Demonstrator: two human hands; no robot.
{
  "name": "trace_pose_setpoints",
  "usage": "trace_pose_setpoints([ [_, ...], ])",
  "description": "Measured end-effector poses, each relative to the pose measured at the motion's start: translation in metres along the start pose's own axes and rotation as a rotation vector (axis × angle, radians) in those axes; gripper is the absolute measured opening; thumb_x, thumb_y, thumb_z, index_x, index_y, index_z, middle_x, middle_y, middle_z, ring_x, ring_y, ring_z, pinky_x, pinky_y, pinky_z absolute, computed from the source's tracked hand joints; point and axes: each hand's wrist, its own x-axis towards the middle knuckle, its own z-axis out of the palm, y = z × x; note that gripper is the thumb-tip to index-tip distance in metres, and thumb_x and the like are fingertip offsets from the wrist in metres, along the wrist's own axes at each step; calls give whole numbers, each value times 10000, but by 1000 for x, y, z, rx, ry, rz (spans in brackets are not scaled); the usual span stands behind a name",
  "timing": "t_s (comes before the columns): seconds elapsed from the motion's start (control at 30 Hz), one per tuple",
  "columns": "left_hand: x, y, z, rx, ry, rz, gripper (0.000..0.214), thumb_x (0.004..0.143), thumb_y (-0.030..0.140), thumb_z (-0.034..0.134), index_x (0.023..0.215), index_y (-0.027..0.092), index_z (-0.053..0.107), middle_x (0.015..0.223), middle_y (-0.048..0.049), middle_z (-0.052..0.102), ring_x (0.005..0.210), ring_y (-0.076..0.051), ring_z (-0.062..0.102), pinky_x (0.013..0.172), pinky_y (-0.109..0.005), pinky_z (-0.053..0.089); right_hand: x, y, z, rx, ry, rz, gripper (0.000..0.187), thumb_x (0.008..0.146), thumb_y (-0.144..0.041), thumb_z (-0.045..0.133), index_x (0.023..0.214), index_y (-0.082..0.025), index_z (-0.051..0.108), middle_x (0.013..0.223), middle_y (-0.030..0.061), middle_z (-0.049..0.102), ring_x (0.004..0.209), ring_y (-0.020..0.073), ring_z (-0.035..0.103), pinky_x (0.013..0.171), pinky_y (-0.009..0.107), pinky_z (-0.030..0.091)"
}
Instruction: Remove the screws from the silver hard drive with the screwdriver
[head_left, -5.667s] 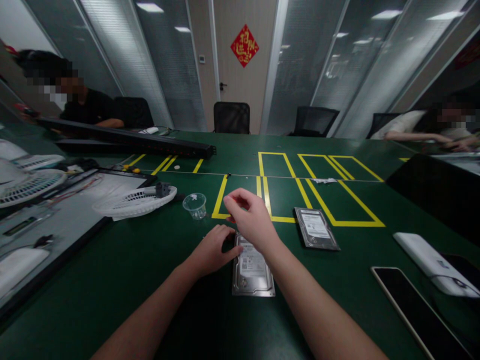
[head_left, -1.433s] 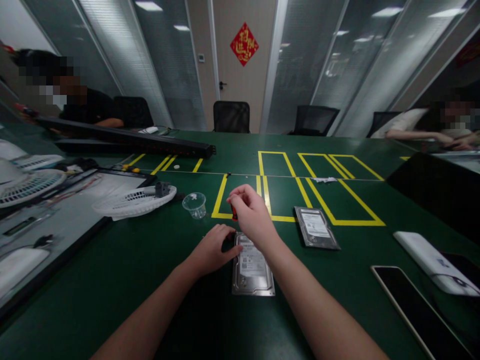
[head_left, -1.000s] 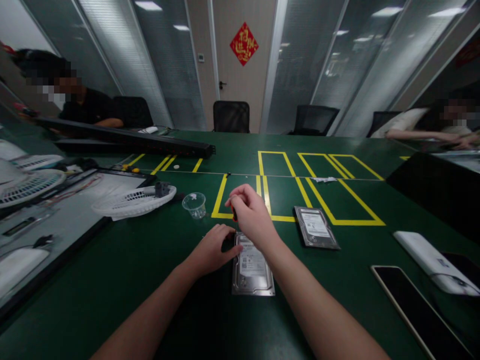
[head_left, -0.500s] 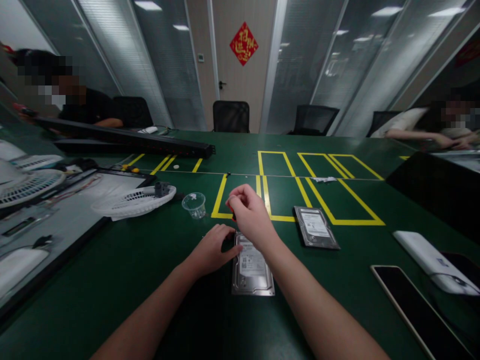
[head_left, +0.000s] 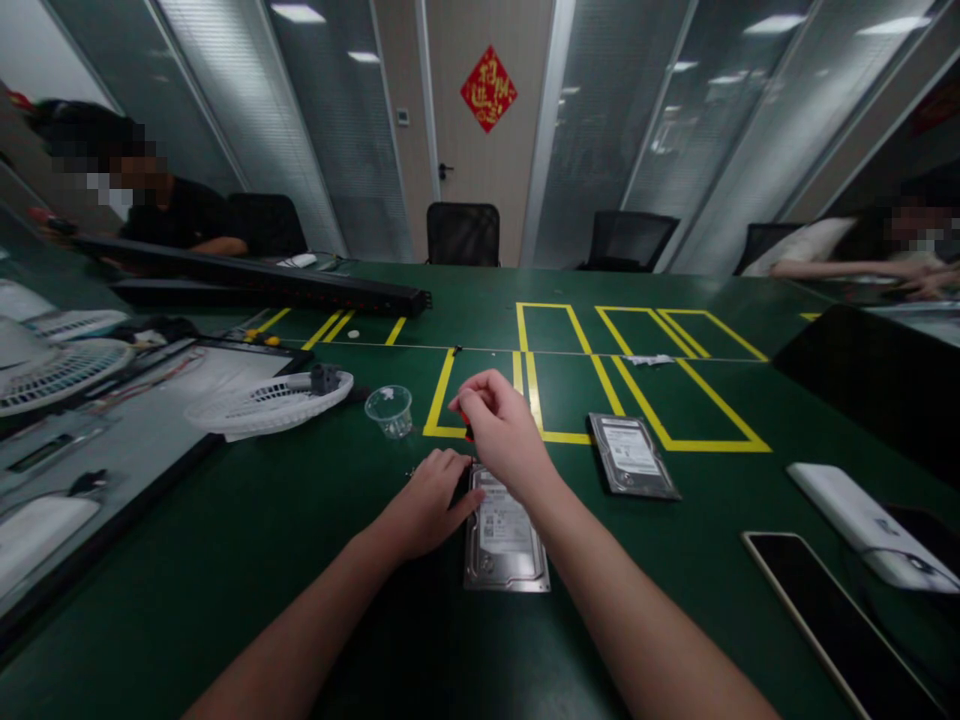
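A silver hard drive point(head_left: 504, 538) lies flat on the green table point(head_left: 300, 540) in front of me. My left hand point(head_left: 422, 500) rests at its upper left corner, fingers curled against the drive's edge. My right hand point(head_left: 504, 432) is closed round the top of a small red-handled screwdriver point(head_left: 468, 428) that stands upright over the drive's far left corner. A second hard drive point(head_left: 632, 456) lies to the right, apart from both hands.
A clear plastic cup point(head_left: 389, 410) and a white fan grille point(head_left: 267, 401) sit to the left. Yellow tape boxes point(head_left: 645, 380) mark the table beyond. A phone point(head_left: 832, 610) and a white power bank point(head_left: 862, 525) lie at right. Other people sit at far left and far right.
My right hand's fingers have shifted slightly round the screwdriver handle; 5.7 s ago its fingers were looser above the drive. The left hand and the drive have stayed put.
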Motion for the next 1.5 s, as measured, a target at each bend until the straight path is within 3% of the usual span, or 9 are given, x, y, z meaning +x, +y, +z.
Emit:
trace_pose_setpoints([
  [0.23,-1,3,5,-28,69,16,280,1044,279,562,1302,191,623,1292,-137,631,1213,-325,587,1073,-533,538,0,-2,1,24,-2,9,97,930,-323,569,892,-234,581,840,11,676,746,166,595,656,305,464],
  [0.63,0,3,4,-52,55,0,349,1045,301,572,1376,195,601,1429,-157,582,1330,-344,540,1168,-573,489,2,1,0,-29,52,-1,115,909,-350,586,877,-240,567,776,-9,602,723,173,567,634,303,461],
  [0.83,0,3,3,-59,57,2,359,1029,314,603,1371,202,597,1422,-146,593,1326,-345,546,1151,-560,499,2,0,-2,-21,12,-30,103,887,-313,586,820,-234,581,735,-21,561,701,166,535,630,303,440],
  [1.07,0,3,4,-60,67,16,335,1021,291,614,1341,192,594,1367,-145,608,1286,-342,550,1130,-554,502,3,-1,-1,41,-14,-3,113,899,-327,568,856,-229,603,826,5,684,689,153,559,634,301,435],
  [1.23,0,3,3,-76,69,15,269,1019,295,617,1269,196,603,1309,-128,623,1247,-333,565,1105,-535,518,5,0,-3,3,47,37,83,837,-301,615,825,-237,565,729,-24,601,678,162,554,632,309,433],
  [1.37,0,3,3,-89,74,19,261,1020,298,616,1265,209,604,1294,-123,628,1242,-330,570,1100,-534,523,5,-1,-5,4,4,23,86,835,-285,601,780,-237,556,695,-37,559,655,152,528,623,305,424],
  [1.5,1,2,3,-92,81,18,274,1006,298,630,1264,208,612,1289,-121,637,1231,-329,574,1093,-536,525,4,-3,-6,13,-24,9,104,871,-306,584,800,-230,579,756,-15,639,695,155,559,653,305,442],
])
